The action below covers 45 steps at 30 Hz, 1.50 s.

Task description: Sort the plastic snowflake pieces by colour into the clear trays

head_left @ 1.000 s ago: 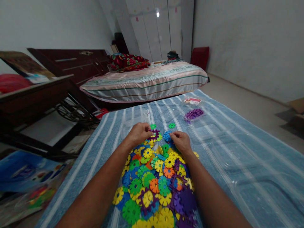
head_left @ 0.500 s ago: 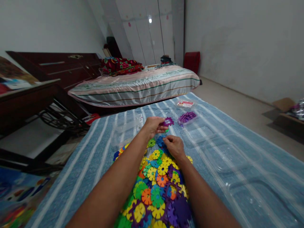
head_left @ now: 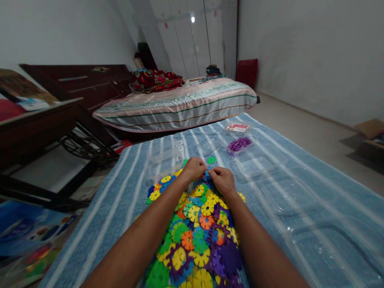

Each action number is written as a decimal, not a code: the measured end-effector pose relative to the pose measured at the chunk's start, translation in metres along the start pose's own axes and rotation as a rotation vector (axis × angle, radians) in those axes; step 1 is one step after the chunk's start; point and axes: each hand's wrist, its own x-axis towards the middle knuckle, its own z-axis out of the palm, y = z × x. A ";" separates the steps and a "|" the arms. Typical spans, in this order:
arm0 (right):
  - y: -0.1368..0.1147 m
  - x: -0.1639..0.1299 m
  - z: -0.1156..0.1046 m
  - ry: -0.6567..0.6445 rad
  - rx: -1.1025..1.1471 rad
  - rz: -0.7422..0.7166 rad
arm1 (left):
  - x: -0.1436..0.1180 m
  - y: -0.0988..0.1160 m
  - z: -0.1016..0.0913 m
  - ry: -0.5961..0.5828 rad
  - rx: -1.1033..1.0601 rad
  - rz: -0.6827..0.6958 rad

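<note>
Between my two hands is a blue notched plastic disc, largely covered by fingers. My left hand is closed at its left edge, fingertips pinched together. From the other side my right hand grips it between thumb and forefinger. Just beyond them a green notched disc lies on the striped cloth. Under my forearms spreads a heap of notched discs in yellow, green, orange, blue and purple. A clear container with purple pieces stands beyond my right hand.
Clear plastic boxes and lids lie to the right on the blue striped cloth. Another clear box is at the left. Farther back are a labelled lid and a bed. A dark table stands left.
The purple toothed ring that my left hand held is no longer visible in it. That hand has come down and toward me, close to my right hand at the blue disc.
</note>
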 end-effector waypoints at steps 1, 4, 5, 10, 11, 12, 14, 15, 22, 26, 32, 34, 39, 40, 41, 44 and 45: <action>0.000 0.000 0.000 0.003 -0.006 0.000 | -0.006 -0.005 -0.002 0.002 0.048 0.010; 0.001 0.000 -0.001 0.008 -0.014 0.007 | -0.024 -0.017 -0.002 -0.035 0.276 0.131; 0.001 0.000 -0.002 0.007 -0.010 0.004 | -0.030 -0.020 -0.001 -0.064 0.365 0.194; 0.001 -0.001 -0.004 -0.010 0.004 0.002 | -0.050 -0.028 -0.002 -0.131 0.589 0.285; 0.001 -0.001 -0.004 -0.012 0.000 0.005 | -0.052 -0.028 -0.004 -0.144 0.613 0.259; 0.001 -0.001 -0.004 -0.014 -0.005 0.006 | -0.053 -0.027 -0.007 -0.161 0.640 0.232; 0.001 -0.001 -0.004 -0.014 -0.011 0.008 | -0.053 -0.025 -0.009 -0.179 0.697 0.196; 0.001 -0.001 -0.004 -0.013 -0.011 0.011 | -0.053 -0.024 -0.009 -0.172 0.717 0.191; 0.002 0.000 -0.004 -0.018 0.000 0.006 | -0.038 -0.024 0.007 -0.084 0.598 0.170; 0.002 -0.001 -0.004 -0.012 -0.014 0.009 | -0.031 -0.027 0.015 -0.082 0.397 0.114; 0.002 0.000 -0.004 -0.004 0.012 0.017 | -0.036 -0.025 0.024 -0.093 0.190 0.054; 0.002 0.000 -0.004 -0.001 0.029 0.021 | -0.038 -0.024 0.022 -0.100 0.017 0.010; 0.002 0.000 -0.004 -0.002 0.055 0.041 | -0.036 -0.027 0.002 -0.053 -0.239 -0.012; 0.002 0.000 -0.004 0.001 0.060 0.041 | -0.035 -0.028 -0.003 -0.032 -0.217 -0.002; 0.002 0.000 -0.004 0.007 0.069 0.041 | -0.035 -0.028 -0.008 -0.009 -0.191 0.001; 0.002 0.000 -0.003 0.030 0.121 0.043 | -0.036 -0.029 -0.023 0.039 -0.165 -0.026; 0.002 0.000 -0.003 0.038 0.147 0.047 | -0.036 -0.028 -0.026 0.048 -0.183 -0.043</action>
